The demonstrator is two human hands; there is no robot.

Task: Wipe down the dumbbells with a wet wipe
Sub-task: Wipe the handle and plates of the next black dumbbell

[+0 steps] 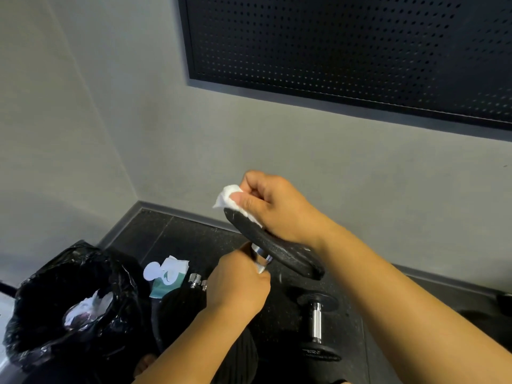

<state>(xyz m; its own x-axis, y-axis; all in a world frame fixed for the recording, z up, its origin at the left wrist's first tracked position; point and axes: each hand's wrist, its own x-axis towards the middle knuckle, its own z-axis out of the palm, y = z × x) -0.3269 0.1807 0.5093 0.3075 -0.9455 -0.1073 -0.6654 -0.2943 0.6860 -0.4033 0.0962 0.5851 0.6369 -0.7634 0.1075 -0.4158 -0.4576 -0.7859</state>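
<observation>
White wipe (230, 196), bunched into a pad, is pinched by the right hand (277, 206) and pressed on the upper rim of the black plate (291, 259) of a dumbbell. The dumbbell is held up off the floor (171, 236) and tilted. The left hand (238, 284) is wrapped tightly round its chrome handle (260, 259), just under the plate.

Assessment of the step: the rim of the upper plate is being wiped. To do it well, I would hold the pad flat under the fingers rather than on one corner. I would turn the handle with the left hand so the whole rim passes under the wipe, then cover both plate faces and the knurled grip. The left hand covers much of the grip, so it needs shifting before that part can be reached.

A second dumbbell (317, 325) lies on the floor below. I cannot tell whether it has been cleaned.

Limits of view:
- The lower plate of the held dumbbell is hidden behind the left hand and forearm.
- The far face of the upper plate is not visible.
- A chrome fitting (196, 281) beside the wipe packet (166, 278) is partly covered, and I cannot say what it belongs to.
- Pale crumpled matter lies in the black-lined bin (41, 314), but I cannot identify it.
</observation>
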